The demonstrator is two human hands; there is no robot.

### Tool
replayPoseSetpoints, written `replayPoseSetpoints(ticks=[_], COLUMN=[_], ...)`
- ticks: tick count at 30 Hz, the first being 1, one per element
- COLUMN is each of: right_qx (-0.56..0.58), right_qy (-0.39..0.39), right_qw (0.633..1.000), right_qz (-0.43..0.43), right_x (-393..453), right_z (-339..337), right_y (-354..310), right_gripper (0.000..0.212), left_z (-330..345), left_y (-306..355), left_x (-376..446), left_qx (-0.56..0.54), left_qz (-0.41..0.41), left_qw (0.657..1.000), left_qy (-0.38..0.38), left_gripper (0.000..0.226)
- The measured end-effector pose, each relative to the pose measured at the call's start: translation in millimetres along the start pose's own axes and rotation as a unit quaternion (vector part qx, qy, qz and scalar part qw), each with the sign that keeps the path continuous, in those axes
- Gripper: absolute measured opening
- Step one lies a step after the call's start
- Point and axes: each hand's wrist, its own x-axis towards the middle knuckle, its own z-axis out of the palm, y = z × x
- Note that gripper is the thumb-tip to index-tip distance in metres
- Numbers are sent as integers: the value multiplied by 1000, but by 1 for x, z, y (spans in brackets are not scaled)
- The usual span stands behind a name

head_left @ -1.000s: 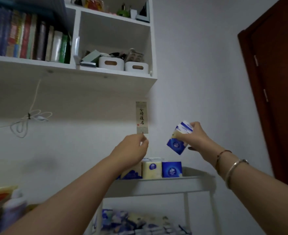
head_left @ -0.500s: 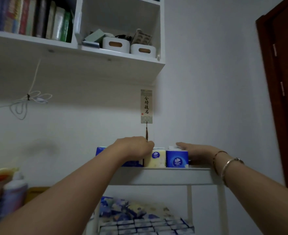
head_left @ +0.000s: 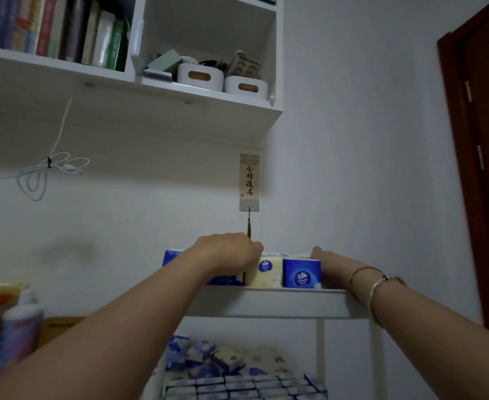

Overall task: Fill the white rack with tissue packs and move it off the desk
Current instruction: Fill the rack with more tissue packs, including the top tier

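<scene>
White rack [head_left: 269, 303] has its top tier lined with tissue packs [head_left: 301, 272]. Left hand [head_left: 231, 252] rests curled over the row, right hand [head_left: 328, 262] lies flat against its end, probably squaring them up. Lower tier's already stuffed.

white rack [head_left: 280, 303] | top tier: upright blue and yellow tissue packs [head_left: 301, 273] | lower tier: more packs

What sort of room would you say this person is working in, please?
Most likely a home study or bedroom corner. A white wall shelf holds a row of books and small storage bins, a calligraphy bookmark hangs on the wall, and a dark wooden door stands at the right.
</scene>
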Motion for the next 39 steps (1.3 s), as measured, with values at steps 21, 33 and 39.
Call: replayPoseSetpoints(ticks=[21,33,39], right_qx=[30,209,316], right_qy=[176,207,162], right_qw=[982,905,868], right_qz=[-65,-307,-348], right_x=[-20,-82,-100], right_z=[-48,-50,15], right_y=[-21,-209,-311], right_gripper=[19,18,19], left_z=[-19,-68,-36], left_y=[-17,-160,-252], left_x=[-12,-108,-156], left_qx=[-94,-218,-246], left_qz=[52,-75,-161], left_qw=[986,935,910], left_qy=[130,270,292], left_gripper=[29,17,12])
